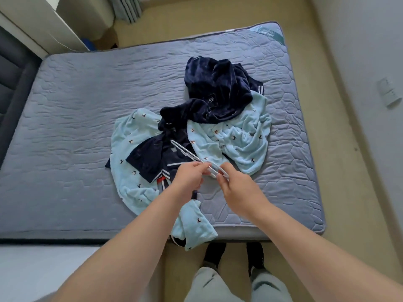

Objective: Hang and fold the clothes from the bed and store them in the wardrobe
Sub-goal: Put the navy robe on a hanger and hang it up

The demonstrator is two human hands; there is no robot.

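A heap of clothes lies on the grey quilted bed (76, 127). Light blue garments with small bird prints (242, 142) spread across the middle and hang over the near edge. A dark navy velvet garment (216, 88) lies on top at the back, and a navy piece with white stripes and a red detail (152, 160) sits in front. My left hand (189, 176) and my right hand (235, 184) both pinch thin white hangers (187, 152) held just above the heap. The hangers point away to the upper left.
The mattress's near edge runs just in front of my feet (235, 253). A dark padded headboard (8, 79) stands at the left. A curtain (126, 7) hangs at the back, a white wall with a socket (389, 91) is on the right, tan floor surrounds the bed.
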